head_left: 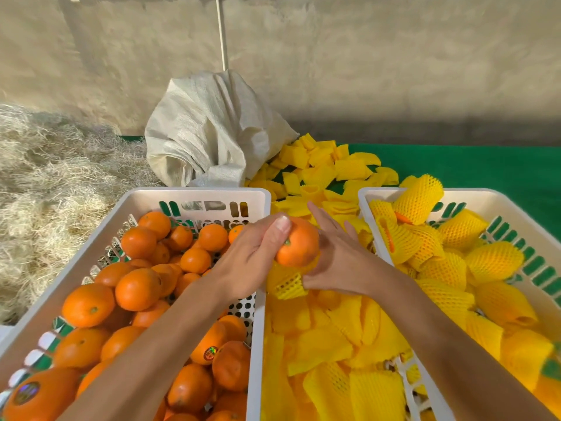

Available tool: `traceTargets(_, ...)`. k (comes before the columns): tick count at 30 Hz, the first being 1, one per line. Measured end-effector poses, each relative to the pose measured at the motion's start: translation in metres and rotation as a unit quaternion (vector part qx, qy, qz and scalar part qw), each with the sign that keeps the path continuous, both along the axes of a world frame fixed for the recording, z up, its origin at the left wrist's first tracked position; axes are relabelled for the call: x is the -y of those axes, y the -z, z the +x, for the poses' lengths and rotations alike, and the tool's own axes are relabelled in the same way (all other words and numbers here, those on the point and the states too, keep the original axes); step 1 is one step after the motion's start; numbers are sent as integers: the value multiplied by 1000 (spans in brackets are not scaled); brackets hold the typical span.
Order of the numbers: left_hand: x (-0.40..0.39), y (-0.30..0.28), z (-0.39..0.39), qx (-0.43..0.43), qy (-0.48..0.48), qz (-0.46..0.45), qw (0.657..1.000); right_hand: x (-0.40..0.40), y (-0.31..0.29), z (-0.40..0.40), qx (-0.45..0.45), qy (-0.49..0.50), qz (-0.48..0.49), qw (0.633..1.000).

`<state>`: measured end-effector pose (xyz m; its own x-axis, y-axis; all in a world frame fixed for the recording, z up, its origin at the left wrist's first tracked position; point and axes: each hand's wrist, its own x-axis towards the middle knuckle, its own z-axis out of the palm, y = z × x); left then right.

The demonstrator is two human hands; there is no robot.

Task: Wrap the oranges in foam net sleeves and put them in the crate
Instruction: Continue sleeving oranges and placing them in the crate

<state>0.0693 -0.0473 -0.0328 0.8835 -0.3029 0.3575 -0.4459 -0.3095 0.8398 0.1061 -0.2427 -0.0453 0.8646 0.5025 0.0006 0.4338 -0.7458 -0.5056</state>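
Between crates, orange (297, 243) in left hand (253, 256)

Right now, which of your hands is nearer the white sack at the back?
Left. My left hand grips the orange almost straight below the white sack; my right hand sits farther right, beside the orange.

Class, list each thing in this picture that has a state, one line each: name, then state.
Left hand: grips the held orange.
Right hand: holds a foam sleeve, fingers partly straight.
Held orange: bare, above the sleeve.
Foam sleeve: open, under the orange.
Left crate: full of bare oranges.
Right crate: holds wrapped oranges.
White sack: slumped, crumpled.
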Motion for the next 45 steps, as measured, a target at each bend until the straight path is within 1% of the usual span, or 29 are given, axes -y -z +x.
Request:
traceTargets(2,4,0,0,6,21,17,1000,5,-2,0,1,-17,22,1000)
traceTargets(5,8,2,0,57,31,104,992,10,-1,1,50,-52,-2,997)
traceTargets(7,5,3,2,109,21,169,979,10,2,3,65,-68,-17,995)
traceTargets(9,-2,1,5,148,2,211,966,7,3,5,66,-67,-27,995)
traceTargets(12,-11,-3,9,166,-34,267,949,2,2,5,94,-47,-50,993)
traceTargets(14,-14,-2,11,168,-70,319,930,-1,-2,3,118,-36,-81,989)
traceTargets(17,-14,-1,14,210,-157,394,881,-5,-9,-2,144,-13,-116,983)
traceTargets(19,-10,-1,15,216,-206,427,854,-8,-12,-5,161,0,-126,979)
traceTargets(21,-5,0,14,195,-230,453,839,-13,-12,-7,172,8,-142,975)
traceTargets(22,-3,1,13,184,-231,455,840,-15,-11,-9,165,10,-149,975)
traceTargets(23,-2,3,13,178,-229,447,846,-17,-10,-10,148,14,-149,978)
traceTargets(25,-1,6,13,174,-223,424,860,-20,-9,-12,98,29,-117,988)
traceTargets(28,-3,9,15,167,-207,369,890,-23,-6,-14,50,72,-23,996)
traceTargets(31,-4,13,16,154,-170,259,938,-24,-6,-12,44,115,60,991)
traceTargets(33,-4,17,16,131,-168,216,953,-22,-4,-9,57,124,89,987)
traceTargets(36,-3,20,17,51,-183,213,958,-21,-1,-6,96,129,107,981)
traceTargets(38,-4,23,20,3,-188,185,965,-22,0,-7,115,128,138,975)
traceTargets(40,-6,23,23,-45,-205,101,972,-21,0,-8,95,116,205,967)
traceTargets(42,-9,21,27,-110,-222,-6,969,-21,-2,-10,47,85,279,955)
traceTargets(43,-11,19,28,-137,-226,-58,963,-21,-3,-11,32,64,292,954)
traceTargets(45,-12,15,29,-169,-237,-131,948,-24,-3,-13,35,33,253,966)
